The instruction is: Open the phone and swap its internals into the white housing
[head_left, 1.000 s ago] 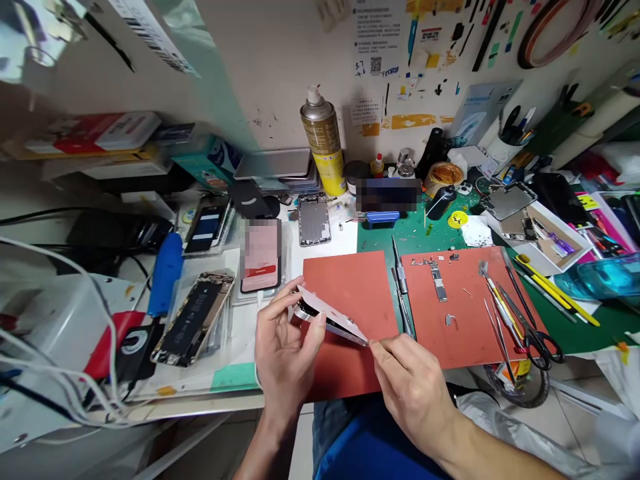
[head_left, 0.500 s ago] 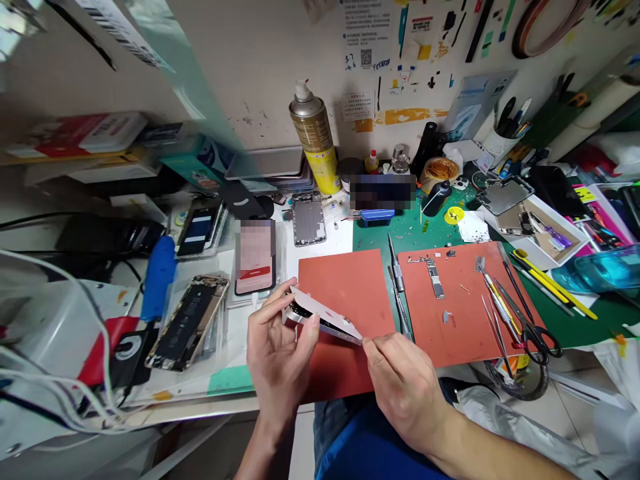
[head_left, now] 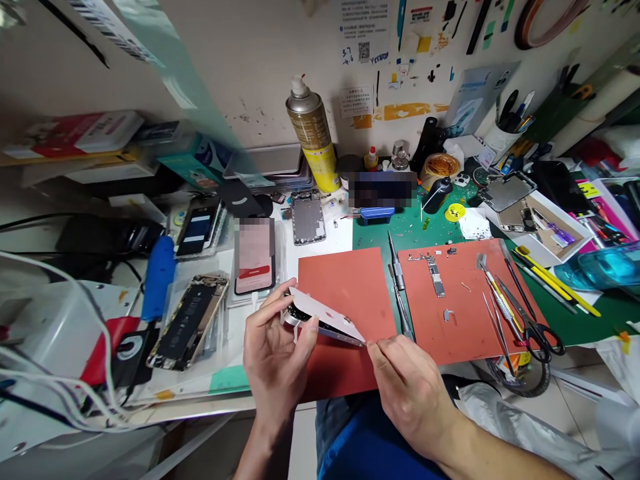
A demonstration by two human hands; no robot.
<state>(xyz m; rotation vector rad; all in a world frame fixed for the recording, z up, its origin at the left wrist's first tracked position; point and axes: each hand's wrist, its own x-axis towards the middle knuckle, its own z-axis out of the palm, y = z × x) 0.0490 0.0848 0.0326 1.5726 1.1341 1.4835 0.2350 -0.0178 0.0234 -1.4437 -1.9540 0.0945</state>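
Note:
A white smartphone (head_left: 327, 317) is held tilted above the red mat (head_left: 345, 273). Its back panel stands raised from the frame, and a dark gap with inner parts shows along the near side. My left hand (head_left: 277, 353) is closed round the phone's left end, the thumb pressing on its near edge. At the phone's lower right corner is my right hand (head_left: 407, 377), thumb and fingers pinched together. Whatever sits between those fingertips is hidden.
On the right-hand red mat lie a logic board (head_left: 437, 275), tweezers (head_left: 495, 325) and black-handled scissors (head_left: 537, 333). An opened phone (head_left: 193, 320) and a lit phone (head_left: 255, 253) rest to the left. A spray can (head_left: 315, 140) stands at the back.
My right hand has shifted slightly right, its fingertips now at the very tip of the phone's corner. The gap under the back panel looks a little wider. My left hand keeps its hold.

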